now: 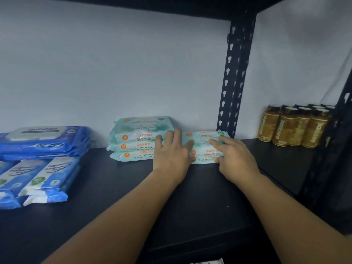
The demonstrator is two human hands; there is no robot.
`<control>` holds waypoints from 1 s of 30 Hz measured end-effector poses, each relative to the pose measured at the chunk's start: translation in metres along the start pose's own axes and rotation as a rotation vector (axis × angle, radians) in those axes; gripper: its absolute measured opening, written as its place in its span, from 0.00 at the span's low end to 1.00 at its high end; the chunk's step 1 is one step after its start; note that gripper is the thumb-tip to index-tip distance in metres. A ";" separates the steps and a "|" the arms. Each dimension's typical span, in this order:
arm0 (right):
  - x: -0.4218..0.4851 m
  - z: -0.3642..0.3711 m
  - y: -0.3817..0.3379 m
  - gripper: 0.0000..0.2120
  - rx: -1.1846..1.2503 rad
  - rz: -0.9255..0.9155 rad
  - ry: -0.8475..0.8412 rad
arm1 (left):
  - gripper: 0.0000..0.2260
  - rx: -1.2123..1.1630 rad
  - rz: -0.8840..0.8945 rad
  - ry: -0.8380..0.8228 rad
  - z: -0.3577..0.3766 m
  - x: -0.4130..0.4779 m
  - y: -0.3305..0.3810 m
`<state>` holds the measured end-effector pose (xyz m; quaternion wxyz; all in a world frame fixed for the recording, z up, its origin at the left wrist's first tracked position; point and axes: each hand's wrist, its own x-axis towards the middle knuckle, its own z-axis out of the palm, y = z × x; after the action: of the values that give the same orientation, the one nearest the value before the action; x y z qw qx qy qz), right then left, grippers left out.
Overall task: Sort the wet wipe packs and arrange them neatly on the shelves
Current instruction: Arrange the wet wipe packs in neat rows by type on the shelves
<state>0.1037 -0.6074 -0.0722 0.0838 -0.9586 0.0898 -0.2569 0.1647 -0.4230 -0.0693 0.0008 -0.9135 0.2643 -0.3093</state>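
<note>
Ahead, in the head view, both bare forearms reach up and away across the dark shelf [106, 180] to its back, where the teal wipe packs sit against the pale wall [133, 63]. The left hand [171, 152] lies palm down. Its fingers [169, 135] are straight and spread, the outer ones over the right end of the left stack [133, 146]. The forefinger rests on top of the right stack [206, 147] and the thumb is set against that stack's front. The right hand [235, 156] comes in angled to the left and pinches the right stack, with its fingers lying on the top pack and its thumb at the lower front edge.

Both stacks lie flat with their long axes running left to right along the shelf, and the printed long sides face the camera. The left stack is three packs high and the right one is lower. The left hand hides where they meet, so I cannot tell whether they touch. The right stack's far end sits just beside the foot of the perforated post [236, 82].

Well apart to the left are blue packs [43, 143], with slimmer ones in front pointing front to back. Past the post stand gold cans [293, 126], upright.
</note>
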 end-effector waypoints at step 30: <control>-0.115 -0.040 -0.053 0.17 0.153 -0.158 0.219 | 0.22 -0.292 -0.036 0.042 -0.071 -0.118 -0.033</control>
<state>-0.0072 -0.5360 -0.0821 0.1258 -0.9197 0.0028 -0.3719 0.0618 -0.3260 -0.0734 -0.1431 -0.9019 0.2900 -0.2864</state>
